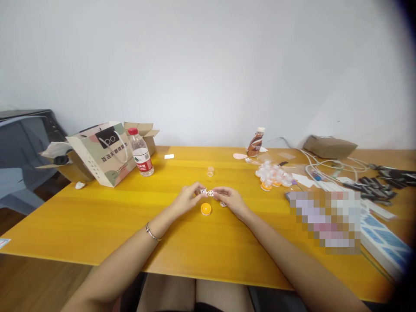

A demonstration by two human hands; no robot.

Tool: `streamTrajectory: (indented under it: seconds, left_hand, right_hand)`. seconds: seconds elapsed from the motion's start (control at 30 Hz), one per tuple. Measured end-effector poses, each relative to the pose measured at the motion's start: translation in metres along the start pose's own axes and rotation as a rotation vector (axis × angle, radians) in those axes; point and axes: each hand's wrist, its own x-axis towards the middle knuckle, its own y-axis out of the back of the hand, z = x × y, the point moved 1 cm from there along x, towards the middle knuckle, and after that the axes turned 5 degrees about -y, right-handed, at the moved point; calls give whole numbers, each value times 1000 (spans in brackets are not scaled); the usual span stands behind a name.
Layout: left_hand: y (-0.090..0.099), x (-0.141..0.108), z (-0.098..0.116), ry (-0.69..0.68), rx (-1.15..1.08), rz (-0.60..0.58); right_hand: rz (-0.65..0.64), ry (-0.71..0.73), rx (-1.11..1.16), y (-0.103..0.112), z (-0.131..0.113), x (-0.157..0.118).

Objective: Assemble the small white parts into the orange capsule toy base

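Note:
Between my two hands is a small white openwork piece (211,193), held above the table by the fingertips from both sides. My left hand (191,197) pinches its left end, and my right hand (230,200) pinches its right end. An orange round piece with a white rim (206,209) lies just in front of the hands. Partly under my right hand rests another white openwork disc (222,204). Beyond the hands stands a small clear cylinder (210,171).
At the left are a paper bag (112,158), a water bottle (142,156) and open cardboard boxes (147,138). To the right lie a pile of clear and orange capsules (273,174), a brown bottle (255,143), cables (313,164) and a blurred flat object (325,223).

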Motion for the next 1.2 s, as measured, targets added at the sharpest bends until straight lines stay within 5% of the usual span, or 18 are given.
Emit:
streamTrajectory:
  seconds: [0.17, 0.47, 0.7, 0.8, 1.03, 1.2]
  left_hand:
    - [1, 1, 11, -130, 66, 14]
    - [4, 5, -11, -23, 143, 85]
    - [24, 2, -17, 0, 41, -376]
    - [22, -1, -15, -34, 69, -445]
    - [4, -1, -13, -115, 256, -338]
    - [-5, -1, -12, -29, 329, -196]
  right_hand:
    - [-88, 56, 78, -7, -5, -5]
    - [-2, 67, 73, -1, 3, 2]
    - [4, 76, 100, 0, 3, 2]
    - [6, 69, 82, -1, 1, 0]
    - [19, 80, 17, -1, 1, 0]
    - [28, 83, -50, -1, 2, 0]
